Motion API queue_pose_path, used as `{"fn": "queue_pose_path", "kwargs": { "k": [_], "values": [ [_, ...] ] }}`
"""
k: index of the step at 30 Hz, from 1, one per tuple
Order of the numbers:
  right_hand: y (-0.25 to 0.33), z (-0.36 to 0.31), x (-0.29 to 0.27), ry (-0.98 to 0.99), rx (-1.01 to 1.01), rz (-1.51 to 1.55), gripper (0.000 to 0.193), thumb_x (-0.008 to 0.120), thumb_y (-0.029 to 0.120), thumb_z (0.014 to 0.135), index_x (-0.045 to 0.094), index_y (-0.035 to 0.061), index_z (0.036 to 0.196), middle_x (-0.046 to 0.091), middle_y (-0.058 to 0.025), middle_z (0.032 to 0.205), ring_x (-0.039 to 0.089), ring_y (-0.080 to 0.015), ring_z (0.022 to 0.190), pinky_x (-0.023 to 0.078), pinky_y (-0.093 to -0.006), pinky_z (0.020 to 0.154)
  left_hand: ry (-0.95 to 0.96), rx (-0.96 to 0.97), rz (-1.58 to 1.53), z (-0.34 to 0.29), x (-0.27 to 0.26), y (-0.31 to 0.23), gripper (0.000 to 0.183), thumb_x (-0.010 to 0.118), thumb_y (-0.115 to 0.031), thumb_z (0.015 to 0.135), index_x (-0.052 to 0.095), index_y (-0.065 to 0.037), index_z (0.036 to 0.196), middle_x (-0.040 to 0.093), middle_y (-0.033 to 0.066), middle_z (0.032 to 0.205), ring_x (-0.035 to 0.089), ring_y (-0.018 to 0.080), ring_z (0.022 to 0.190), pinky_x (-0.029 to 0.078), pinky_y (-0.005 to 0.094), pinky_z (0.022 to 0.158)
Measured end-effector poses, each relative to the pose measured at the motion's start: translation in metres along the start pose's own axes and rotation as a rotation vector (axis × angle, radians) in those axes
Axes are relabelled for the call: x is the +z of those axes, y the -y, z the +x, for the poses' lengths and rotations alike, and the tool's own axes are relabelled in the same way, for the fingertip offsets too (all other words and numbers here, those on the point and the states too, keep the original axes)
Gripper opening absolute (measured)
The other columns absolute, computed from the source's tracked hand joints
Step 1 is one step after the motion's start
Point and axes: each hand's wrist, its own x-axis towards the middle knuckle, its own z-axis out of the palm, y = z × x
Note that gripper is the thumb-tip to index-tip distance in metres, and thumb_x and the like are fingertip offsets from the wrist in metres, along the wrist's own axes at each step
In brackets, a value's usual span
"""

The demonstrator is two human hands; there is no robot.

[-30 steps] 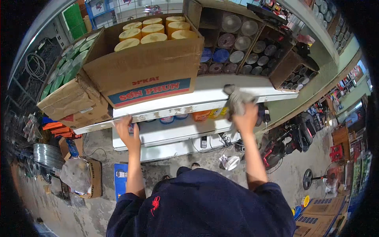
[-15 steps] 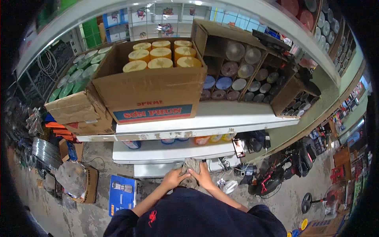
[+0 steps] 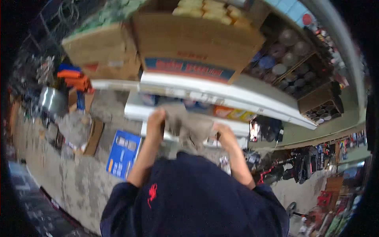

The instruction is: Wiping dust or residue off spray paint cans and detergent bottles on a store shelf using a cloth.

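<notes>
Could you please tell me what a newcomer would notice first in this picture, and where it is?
Probably the big cardboard box of yellow cylinders, on the white shelf at the top. Near the middle, a grey cloth is held between the left hand and right hand. Left of them, a bright blue box lies on the floor.

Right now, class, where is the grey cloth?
In the head view, the grey cloth is near the middle, held between the left hand and right hand, in front of the white shelving.
</notes>
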Motion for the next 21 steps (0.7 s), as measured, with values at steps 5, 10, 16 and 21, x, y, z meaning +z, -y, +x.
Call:
{"fn": "queue_pose_path", "kwargs": {
  "k": [5, 10, 16, 21],
  "values": [
    [0.019, -0.002, 0.019, 0.205, 0.112, 0.609, 0.041, 0.050, 0.027, 0.078, 0.039, 0.0012, 0.108, 0.049, -0.0112, 0.103, 0.049, -0.0207, 0.094, 0.040, -0.0343, 0.080, 0.040, 0.088, -0.301, 0.011, 0.001, -0.028, 0.032, 0.043, -0.030, 0.080, 0.049, -0.002, 0.093, 0.054, 0.0078, 0.090, 0.050, 0.0184, 0.086, 0.037, 0.0301, 0.078],
    [0.024, -0.013, 0.040, -0.064, -0.119, 0.357, 0.039, 0.049, 0.021, 0.079, 0.038, 0.0002, 0.110, 0.049, -0.0108, 0.102, 0.048, -0.0191, 0.094, 0.041, -0.0306, 0.078, -0.013, 0.126, -0.308, -0.001, -0.036, -0.011, 0.033, 0.042, -0.028, 0.080, 0.047, -0.001, 0.097, 0.052, 0.0084, 0.094, 0.047, 0.0197, 0.092, 0.035, 0.0309, 0.081],
    [0.004, -0.016, 0.054, -0.012, -0.053, 0.465, 0.060, 0.052, 0.020, 0.077, 0.018, 0.0021, 0.124, 0.036, -0.0138, 0.117, 0.042, -0.0223, 0.103, 0.039, -0.0318, 0.081, -0.090, 0.245, 0.137, -0.022, -0.031, 0.015, 0.046, 0.044, -0.002, 0.070, 0.033, -0.003, 0.115, 0.040, 0.0096, 0.113, 0.040, 0.0202, 0.103, 0.035, 0.0313, 0.084],
    [-0.007, -0.014, 0.082, 0.034, -0.037, 0.400, 0.050, 0.049, 0.019, 0.079, 0.026, 0.0007, 0.119, 0.040, -0.0132, 0.113, 0.040, -0.0193, 0.103, 0.038, -0.0339, 0.081, -0.482, 0.272, 0.724, -0.014, -0.042, 0.074, 0.046, 0.049, -0.007, 0.069, 0.030, -0.005, 0.111, 0.040, 0.0071, 0.107, 0.042, 0.0182, 0.096, 0.041, 0.0317, 0.072]
  ]
}}
